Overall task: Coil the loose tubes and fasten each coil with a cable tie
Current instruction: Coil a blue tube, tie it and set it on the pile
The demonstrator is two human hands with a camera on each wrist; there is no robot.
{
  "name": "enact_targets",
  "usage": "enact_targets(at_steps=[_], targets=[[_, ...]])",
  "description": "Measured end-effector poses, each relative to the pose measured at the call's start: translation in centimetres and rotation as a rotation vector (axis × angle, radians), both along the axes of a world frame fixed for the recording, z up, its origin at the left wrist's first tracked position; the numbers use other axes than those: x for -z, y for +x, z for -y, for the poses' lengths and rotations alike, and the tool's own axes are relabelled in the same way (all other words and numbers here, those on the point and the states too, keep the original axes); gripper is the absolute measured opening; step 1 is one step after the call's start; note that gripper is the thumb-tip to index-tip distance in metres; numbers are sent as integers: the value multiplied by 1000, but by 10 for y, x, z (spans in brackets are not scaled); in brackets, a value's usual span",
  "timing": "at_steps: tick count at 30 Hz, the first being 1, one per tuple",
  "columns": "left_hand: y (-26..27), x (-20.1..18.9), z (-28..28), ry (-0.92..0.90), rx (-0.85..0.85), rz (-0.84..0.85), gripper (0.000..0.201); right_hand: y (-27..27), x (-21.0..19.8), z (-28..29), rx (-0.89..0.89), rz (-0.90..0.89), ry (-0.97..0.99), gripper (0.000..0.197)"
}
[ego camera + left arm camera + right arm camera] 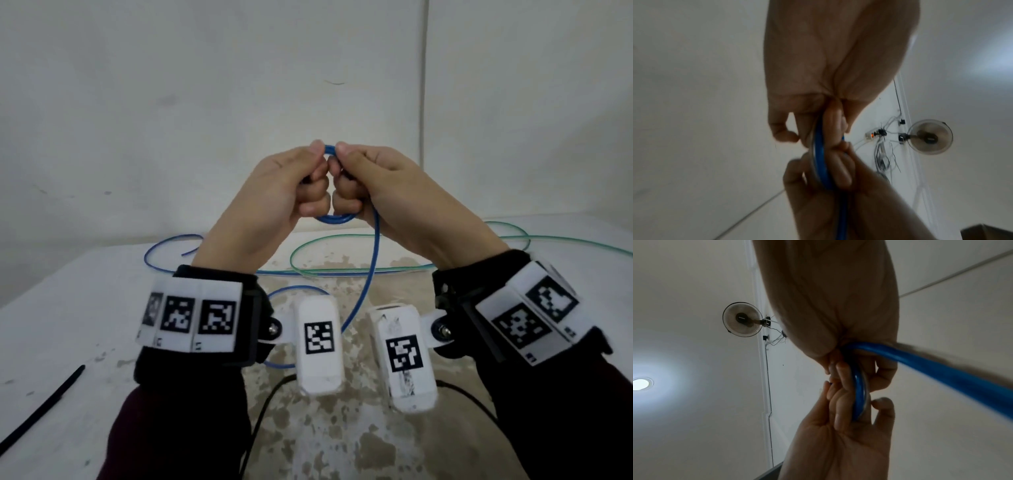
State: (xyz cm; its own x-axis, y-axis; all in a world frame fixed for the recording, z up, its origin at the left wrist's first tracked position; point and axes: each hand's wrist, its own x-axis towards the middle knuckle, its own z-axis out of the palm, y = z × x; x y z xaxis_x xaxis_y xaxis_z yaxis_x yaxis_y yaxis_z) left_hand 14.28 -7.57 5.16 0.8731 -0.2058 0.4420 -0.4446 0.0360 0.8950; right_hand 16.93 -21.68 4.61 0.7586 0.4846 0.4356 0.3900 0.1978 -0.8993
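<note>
Both hands are raised above the table and hold a small coil of blue tube (335,218) between them. My left hand (291,185) grips the coil's left side, and my right hand (363,185) grips its right side, thumbs meeting on top. The coil's top arc shows between the thumbs. A loose length of the blue tube (366,281) hangs from the right hand down to the table. In the left wrist view the blue coil (821,162) runs through curled fingers; the right wrist view shows the blue coil (860,395) likewise. A green tube (342,240) lies loose on the table.
A black cable tie (41,407) lies on the white table (85,308) at the front left. More blue tube (161,246) loops at the back left. A wall stands close behind the table. Black cables (267,407) run near the front edge.
</note>
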Motion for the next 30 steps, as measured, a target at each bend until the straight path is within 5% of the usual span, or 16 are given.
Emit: enact_targets(at_steps=[7, 11, 15, 20, 23, 30], targets=[[0, -3, 16, -229, -76, 61, 38, -3, -9, 10, -31, -64, 110, 35], [-3, -5, 4, 14, 52, -95, 40, -2, -6, 13, 15, 9, -47, 34], [-6, -3, -6, 160, -42, 2, 32, -3, -2, 6, 11, 57, -132, 37], [-4, -2, 16, -55, -57, -56, 42, 0, -6, 16, 33, -33, -96, 41], [-4, -2, 19, 4, 46, -170, 46, 1, -4, 20, 61, -20, -167, 36], [0, -1, 9, -122, -74, -4, 43, -3, -7, 6, 8, -77, -19, 36]])
